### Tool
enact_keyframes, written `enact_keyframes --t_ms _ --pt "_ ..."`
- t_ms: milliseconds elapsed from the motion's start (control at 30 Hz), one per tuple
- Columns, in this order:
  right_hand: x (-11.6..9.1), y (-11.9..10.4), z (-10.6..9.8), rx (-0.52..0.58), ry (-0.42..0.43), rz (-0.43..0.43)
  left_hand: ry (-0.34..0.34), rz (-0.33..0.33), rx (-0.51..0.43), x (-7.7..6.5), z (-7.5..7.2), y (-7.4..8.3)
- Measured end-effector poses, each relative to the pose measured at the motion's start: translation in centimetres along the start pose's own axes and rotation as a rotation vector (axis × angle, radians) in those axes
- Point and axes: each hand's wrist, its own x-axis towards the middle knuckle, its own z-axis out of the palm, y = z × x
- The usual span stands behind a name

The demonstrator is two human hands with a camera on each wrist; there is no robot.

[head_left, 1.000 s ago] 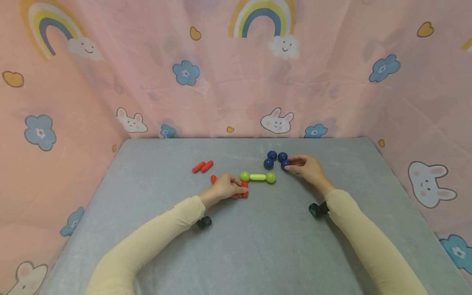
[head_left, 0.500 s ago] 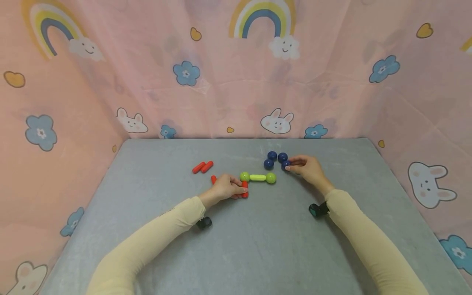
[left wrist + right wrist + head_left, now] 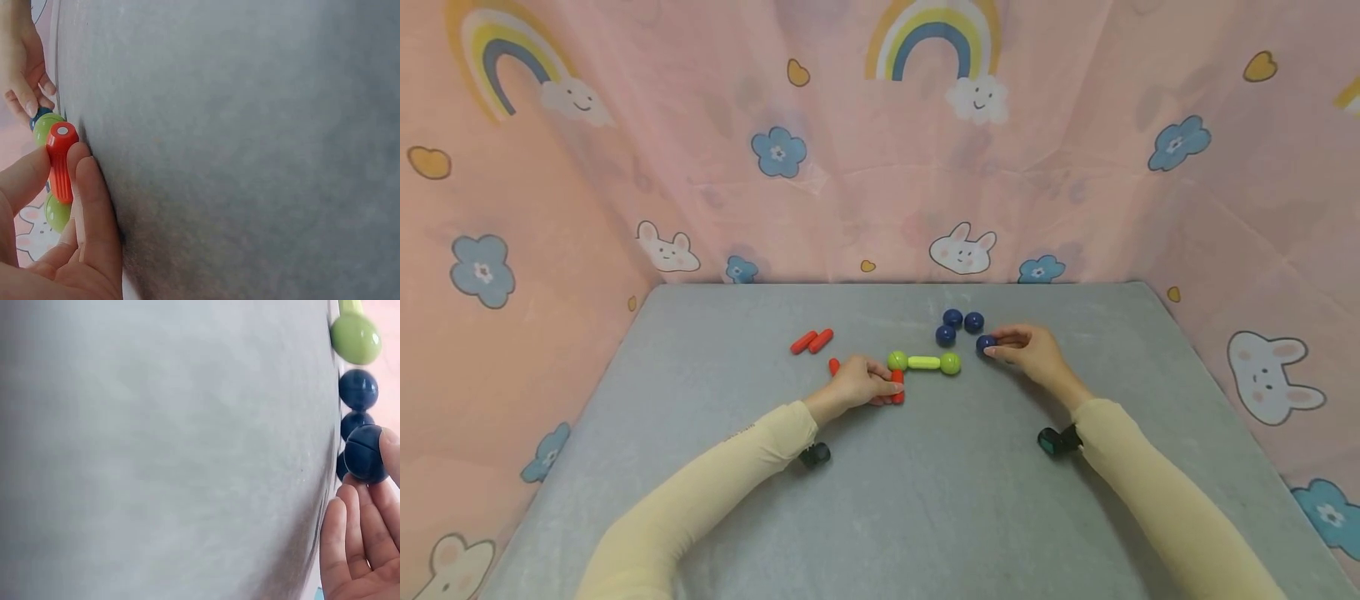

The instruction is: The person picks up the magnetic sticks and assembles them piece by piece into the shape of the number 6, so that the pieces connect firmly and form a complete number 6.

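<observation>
In the head view my left hand (image 3: pixel 854 382) pinches a red stick (image 3: pixel 898 387) between thumb and fingers. The stick's far end meets the left green ball (image 3: pixel 898 361). A yellow-green stick (image 3: pixel 923 363) joins that ball to a second green ball (image 3: pixel 951 363). The left wrist view shows the red stick (image 3: pixel 61 164) ribbed, with a pale round spot on its end. To the right, my right hand (image 3: pixel 1030 354) pinches a dark blue ball (image 3: pixel 986 346) between thumb and fingertips. A seam line crosses this ball (image 3: pixel 364 453) in the right wrist view.
Behind the right hand, several other blue balls (image 3: pixel 952 318) sit grouped on the grey table (image 3: pixel 917 500). Two red sticks (image 3: pixel 822 341) lie at the back left. Another red stick (image 3: pixel 834 367) is partly hidden by the left hand. A pink patterned curtain (image 3: pixel 865 183) surrounds the table.
My right hand has moved slightly toward the near right, drawing the blue ball away from the other blue balls. The left hand and the red stick have stayed in place.
</observation>
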Motion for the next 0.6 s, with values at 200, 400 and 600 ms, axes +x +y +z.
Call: enact_keyframes --t_ms 200,400,600 --pt "-2.2 -0.2 0.2 -0.007 -0.029 0.038 -0.009 0.001 -0.004 0.0 -0.1 0.0" --pt "-4.1 -1.1 1.8 0.006 -0.066 0.067 -0.016 -0.022 -0.010 0.0 -0.2 0.0" --pt "-5.7 -2.9 4.7 0.087 -0.089 0.016 -0.027 -0.032 -0.020 -0.1 -0.3 0.3"
